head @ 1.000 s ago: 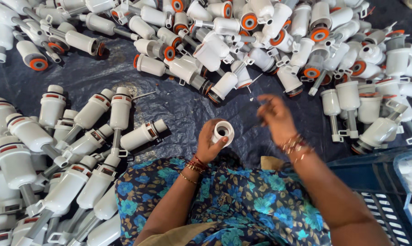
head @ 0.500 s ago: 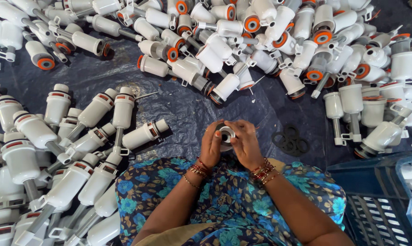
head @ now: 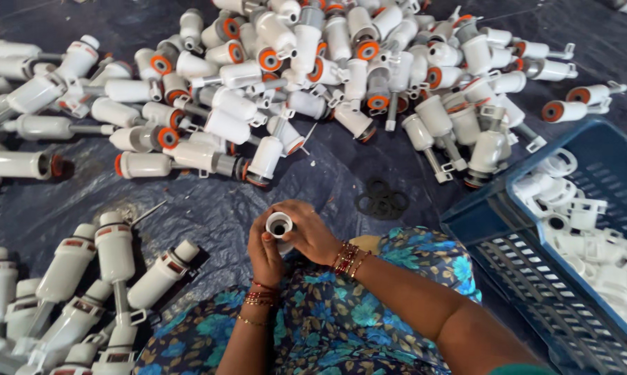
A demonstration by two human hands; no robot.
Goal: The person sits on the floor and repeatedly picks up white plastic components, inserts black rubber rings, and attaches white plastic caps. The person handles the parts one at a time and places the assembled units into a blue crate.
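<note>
Both my hands meet over my lap on one small white plastic cap (head: 279, 224) with a dark round opening on top. My left hand (head: 264, 254) grips it from below and from the left. My right hand (head: 312, 232) wraps its right side, fingers curled over the rim. Bangles sit on both wrists. A few black rubber rings (head: 383, 198) lie on the dark sheet just beyond my right hand.
A large heap of white plastic valve bodies with orange ends (head: 341, 62) covers the dark sheet (head: 209, 208) ahead. More white valve bodies (head: 112, 264) lie at my left. A blue slatted crate (head: 535, 271) with small white parts stands at my right.
A second ago my right hand was raised and open apart from the cap; it came onto the cap. The view has shifted right, bringing the blue crate into sight.
</note>
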